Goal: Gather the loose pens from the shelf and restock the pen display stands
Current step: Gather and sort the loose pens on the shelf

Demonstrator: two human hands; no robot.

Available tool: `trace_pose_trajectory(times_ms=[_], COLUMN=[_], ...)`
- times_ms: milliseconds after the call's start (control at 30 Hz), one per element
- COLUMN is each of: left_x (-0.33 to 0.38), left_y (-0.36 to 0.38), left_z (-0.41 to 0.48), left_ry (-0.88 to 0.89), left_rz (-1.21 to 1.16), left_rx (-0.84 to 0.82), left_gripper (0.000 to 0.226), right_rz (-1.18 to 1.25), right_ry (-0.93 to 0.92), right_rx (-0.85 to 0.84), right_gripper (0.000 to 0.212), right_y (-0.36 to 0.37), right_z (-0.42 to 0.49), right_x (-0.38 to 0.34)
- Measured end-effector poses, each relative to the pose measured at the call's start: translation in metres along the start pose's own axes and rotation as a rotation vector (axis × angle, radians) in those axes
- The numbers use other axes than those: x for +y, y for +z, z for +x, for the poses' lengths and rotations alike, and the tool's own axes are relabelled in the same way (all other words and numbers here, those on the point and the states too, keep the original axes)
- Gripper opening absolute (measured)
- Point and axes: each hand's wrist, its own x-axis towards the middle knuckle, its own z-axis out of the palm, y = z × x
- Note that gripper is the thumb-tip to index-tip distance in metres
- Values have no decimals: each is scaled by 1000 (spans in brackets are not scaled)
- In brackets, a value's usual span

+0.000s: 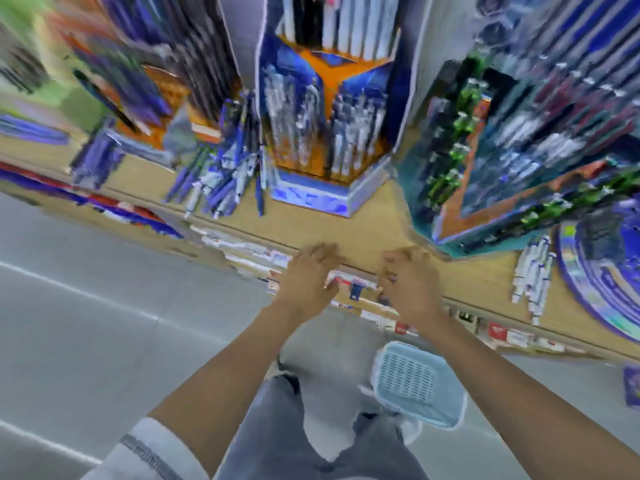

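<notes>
The view is blurred by motion. A pile of loose blue and white pens (221, 178) lies on the wooden shelf (367, 223), left of a blue and orange pen display stand (325, 133) filled with upright pens. More loose white pens (533, 271) lie to the right, below a teal stand (485, 161) holding green and dark pens. My left hand (308, 282) and my right hand (408, 285) hover side by side over the shelf's front edge, fingers spread, nothing in either.
A pale blue plastic basket (415, 386) sits on the grey floor by my feet. Further pen racks (145, 81) crowd the back left of the shelf. A round blue stand (602, 271) is at the far right. Price labels run along the shelf front.
</notes>
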Motion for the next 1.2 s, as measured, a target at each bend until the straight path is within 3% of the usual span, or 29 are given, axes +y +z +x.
trace_pose_trajectory(times_ms=[67, 267, 400, 467, 600, 700, 867, 1000, 1200], left_x=[-23, -100, -146, -167, -209, -218, -243, -295, -377], left_y=[-22, -98, -129, -136, -143, -149, -175, -210, -247], left_z=[-5, -17, -12, -7, -2, -4, -17, -28, -29], left_ry=[14, -224, -403, -502, -624, -598, -614, -685, -746], left_rz=[-206, -371, -387, -313, -100, -117, -268, -259, -207], left_rx=[108, 426, 593, 641, 399, 248, 452, 583, 399], left_gripper=[38, 17, 7, 18, 50, 45, 29, 21, 18], right_rz=[114, 649, 798, 798, 704, 655, 627, 613, 551], right_ry=[60, 0, -21, -30, -154, -283, -384, -413, -210], right_rx=[41, -30, -116, -160, -219, -250, -296, -359, -303], right_gripper=[30, 18, 12, 13, 19, 21, 21, 23, 19], right_y=[3, 5, 5, 6, 10, 15, 21, 40, 91], right_z=[15, 46, 74, 89, 108, 118, 136, 154, 183], right_x=[-28, -146, -202, -217, -246, -273, -327, -379, -446])
